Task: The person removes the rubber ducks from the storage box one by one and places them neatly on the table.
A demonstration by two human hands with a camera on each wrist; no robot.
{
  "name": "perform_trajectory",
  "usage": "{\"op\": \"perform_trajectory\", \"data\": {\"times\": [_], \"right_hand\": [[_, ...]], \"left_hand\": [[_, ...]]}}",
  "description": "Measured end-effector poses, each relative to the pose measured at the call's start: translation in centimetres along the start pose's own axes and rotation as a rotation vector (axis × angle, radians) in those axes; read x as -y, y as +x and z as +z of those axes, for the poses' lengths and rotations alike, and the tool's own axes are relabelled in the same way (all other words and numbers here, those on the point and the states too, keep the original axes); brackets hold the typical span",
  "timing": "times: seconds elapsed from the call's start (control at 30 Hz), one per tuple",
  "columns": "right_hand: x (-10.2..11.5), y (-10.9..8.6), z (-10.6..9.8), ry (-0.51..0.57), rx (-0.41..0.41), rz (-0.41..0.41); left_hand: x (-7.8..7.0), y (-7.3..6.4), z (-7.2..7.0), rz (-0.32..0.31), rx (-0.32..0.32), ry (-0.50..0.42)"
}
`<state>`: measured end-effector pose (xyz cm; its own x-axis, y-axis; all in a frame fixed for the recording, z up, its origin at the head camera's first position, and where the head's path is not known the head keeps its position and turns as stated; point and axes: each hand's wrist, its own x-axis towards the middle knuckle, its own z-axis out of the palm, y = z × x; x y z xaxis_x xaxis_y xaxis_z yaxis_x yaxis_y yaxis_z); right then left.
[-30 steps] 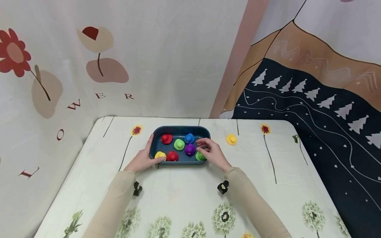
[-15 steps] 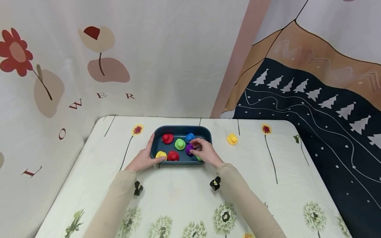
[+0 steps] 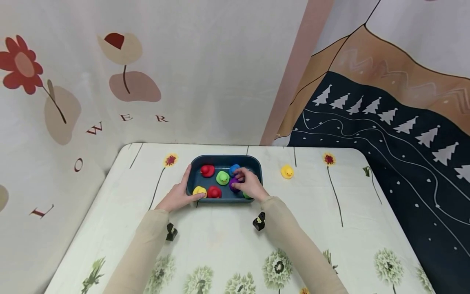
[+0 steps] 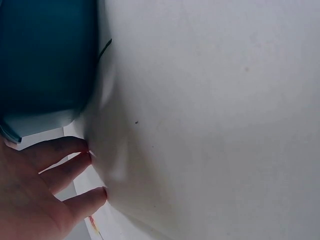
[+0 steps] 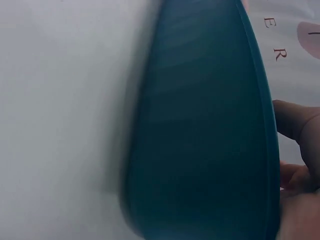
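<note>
In the head view, a dark blue tray [image 3: 224, 200] stands on the table with several small rubber ducks in it. My left hand [image 3: 178, 197] holds the tray's left end, thumb over the front rim beside a yellow duck [image 3: 198, 190]. The left wrist view shows three spread fingers [image 4: 65, 172] touching the tablecloth. Inside the tray my right hand [image 3: 251, 185] pinches a purple duck [image 3: 233, 188] between thumb and fingers. Around it sit a blue duck [image 3: 233, 168], a light green duck [image 3: 222, 178] and a partly hidden green duck [image 3: 246, 195]. The tray wall [image 5: 200, 125] fills much of the right wrist view.
A red duck [image 3: 207, 170] sits at the tray's back left, and another red duck [image 3: 214, 192] near its front. Outside, a yellow duck [image 3: 287, 172] lies to the right on the flower-print tablecloth [image 3: 220, 245]. A printed cloth wall [image 3: 205, 81] rises behind the table.
My right hand has moved left from above the front right green duck to the purple duck and now pinches it. The left hand stays at the tray's left end.
</note>
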<state>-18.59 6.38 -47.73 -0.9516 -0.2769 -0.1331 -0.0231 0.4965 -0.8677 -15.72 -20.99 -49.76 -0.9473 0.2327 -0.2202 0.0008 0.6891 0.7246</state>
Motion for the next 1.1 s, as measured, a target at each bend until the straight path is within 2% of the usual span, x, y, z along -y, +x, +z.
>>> {"op": "perform_trajectory", "data": {"times": [0.17, 0.33, 0.53, 0.73, 1.1], "right_hand": [[0.0, 0.2, 0.3, 0.007, 0.016, 0.041], [0.0, 0.3, 0.6, -0.006, 0.002, 0.033], [0.1, 0.3, 0.7, -0.01, -0.016, 0.005], [0.1, 0.1, 0.6, 0.037, -0.004, -0.028], [0.1, -0.9, -0.2, 0.106, -0.03, -0.115]], "left_hand": [[0.1, 0.1, 0.1, -0.004, 0.0, 0.0], [0.2, 0.1, 0.2, -0.01, 0.003, -0.001], [0.1, 0.2, 0.2, -0.003, 0.001, -0.004], [0.1, 0.1, 0.1, -0.005, 0.0, 0.002], [0.1, 0.3, 0.1, 0.001, -0.001, 0.007]]}}
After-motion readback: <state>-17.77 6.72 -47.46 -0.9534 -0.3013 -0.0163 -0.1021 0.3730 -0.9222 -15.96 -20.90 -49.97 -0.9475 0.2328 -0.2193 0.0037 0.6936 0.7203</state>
